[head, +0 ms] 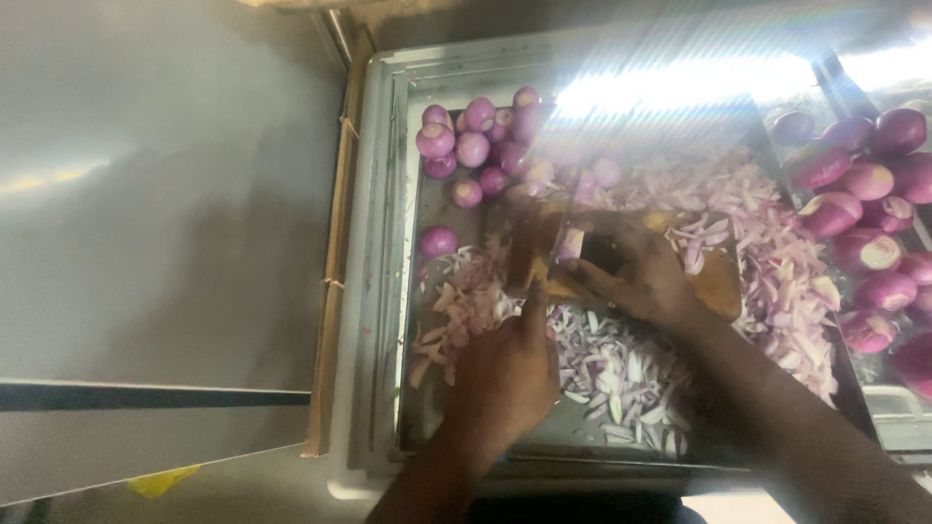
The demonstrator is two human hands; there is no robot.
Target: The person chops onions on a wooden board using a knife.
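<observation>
My left hand [505,374] reaches up from the bottom edge and seems shut on the handle of a knife [568,199], whose thin blade points away from me. My right hand [641,272] presses a pale pink onion piece [573,243] onto a wooden cutting board [723,281], right beside the blade. Sliced onion [621,364] lies heaped around both hands and across the board. Glare blurs the blade's far end.
The board sits in a steel tray [374,291]. Several whole peeled onions [476,146] are piled at its far left corner, and one single onion [437,241] lies nearer. More peeled onions [864,184] fill a container at the right. A grey surface [165,194] spreads to the left.
</observation>
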